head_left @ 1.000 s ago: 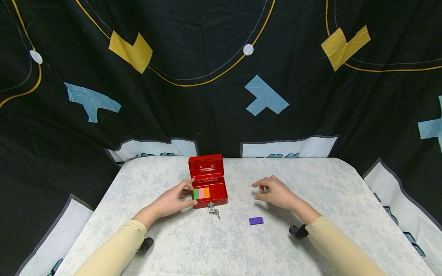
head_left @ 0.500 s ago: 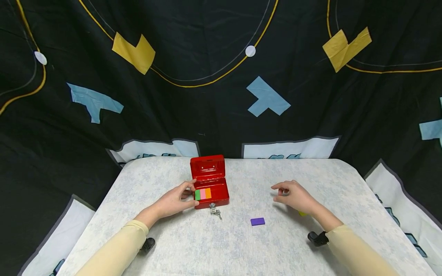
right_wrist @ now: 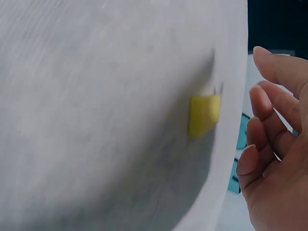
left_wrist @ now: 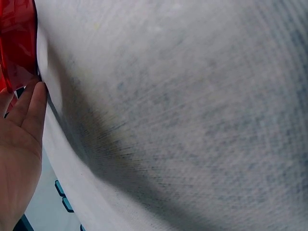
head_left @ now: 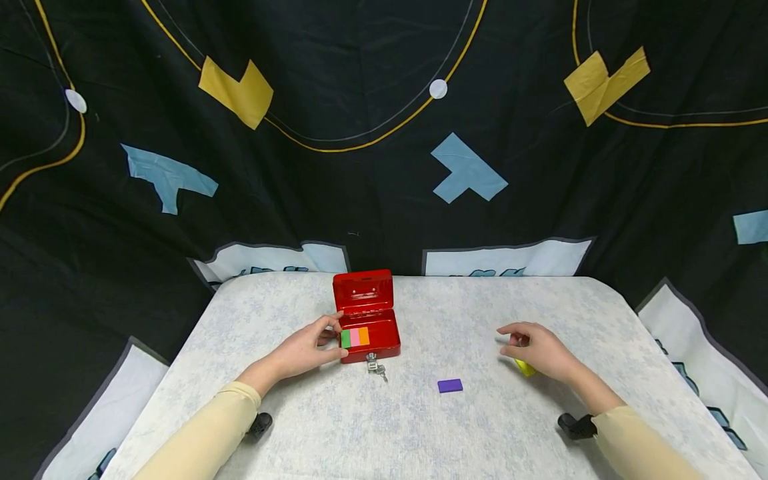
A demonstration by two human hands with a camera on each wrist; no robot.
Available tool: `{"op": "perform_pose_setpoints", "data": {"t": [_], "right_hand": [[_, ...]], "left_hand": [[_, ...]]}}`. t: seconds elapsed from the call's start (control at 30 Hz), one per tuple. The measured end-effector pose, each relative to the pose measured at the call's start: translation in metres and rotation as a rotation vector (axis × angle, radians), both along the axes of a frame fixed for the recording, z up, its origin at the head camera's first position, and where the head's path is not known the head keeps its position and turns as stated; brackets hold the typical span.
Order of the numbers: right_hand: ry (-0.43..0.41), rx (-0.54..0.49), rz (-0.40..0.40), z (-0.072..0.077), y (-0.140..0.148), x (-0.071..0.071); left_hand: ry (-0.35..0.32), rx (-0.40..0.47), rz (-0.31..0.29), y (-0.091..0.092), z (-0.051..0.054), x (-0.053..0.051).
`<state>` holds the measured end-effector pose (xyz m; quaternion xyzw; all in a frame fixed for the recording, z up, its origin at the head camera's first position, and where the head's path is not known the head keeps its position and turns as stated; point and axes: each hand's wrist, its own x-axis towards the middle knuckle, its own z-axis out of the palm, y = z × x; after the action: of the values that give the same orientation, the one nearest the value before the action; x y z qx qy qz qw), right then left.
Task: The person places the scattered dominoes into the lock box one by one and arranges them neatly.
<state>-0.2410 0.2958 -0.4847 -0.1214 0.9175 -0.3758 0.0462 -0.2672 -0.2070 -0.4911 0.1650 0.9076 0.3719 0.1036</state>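
A small red cash box [head_left: 379, 330] stands with its lid [head_left: 363, 291] raised. Inside, green, pink and orange blocks [head_left: 355, 337] lie side by side against the left end. My left hand [head_left: 300, 348] grips that end of the box, thumb at the front corner and index finger farther back. In the left wrist view its fingertips meet the red wall. To the right, my right hand [head_left: 543, 350] hovers over a yellow block [right_wrist: 204, 115], partly covering it in the head view. Its fingers are loosely bent, holding nothing and apart from the block.
A purple block [head_left: 450, 386] lies between the box and my right hand. At the box's front hang a silver lock and keys [head_left: 376, 367]. Pale patterned cloth [head_left: 360, 427] covers the table, with a dark printed curtain [head_left: 372, 200] behind it.
My right hand has moved right, from beyond the purple block to above the yellow one, which has come into view. The left hand stays at the box.
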Motion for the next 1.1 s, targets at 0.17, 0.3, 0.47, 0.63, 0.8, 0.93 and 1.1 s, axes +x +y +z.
{"op": "perform_pose_setpoints", "data": {"t": [0.17, 0.3, 0.47, 0.63, 0.8, 0.93, 1.1], "right_hand": [[-0.023, -0.012, -0.019, -0.005, 0.012, 0.005], [-0.036, -0.021, -0.03, -0.008, 0.019, 0.008], [-0.055, -0.038, -0.037, -0.009, 0.027, 0.011], [-0.087, -0.049, -0.018, -0.007, 0.033, 0.014], [-0.116, -0.062, 0.012, -0.007, 0.038, 0.015], [-0.126, -0.067, 0.023, -0.011, 0.043, 0.014], [-0.151, -0.09, 0.05, -0.011, 0.048, 0.013]], "left_hand": [[0.001, -0.001, -0.004, 0.0, 0.0, -0.001], [0.001, -0.004, -0.006, -0.001, 0.0, -0.001], [-0.004, -0.005, -0.002, -0.001, 0.0, 0.0], [-0.005, -0.003, -0.002, -0.001, 0.0, 0.0], [-0.008, 0.001, 0.001, -0.001, 0.0, 0.0], [-0.011, 0.007, 0.001, -0.001, -0.001, 0.0], [-0.009, 0.005, -0.002, -0.001, -0.001, 0.0]]}}
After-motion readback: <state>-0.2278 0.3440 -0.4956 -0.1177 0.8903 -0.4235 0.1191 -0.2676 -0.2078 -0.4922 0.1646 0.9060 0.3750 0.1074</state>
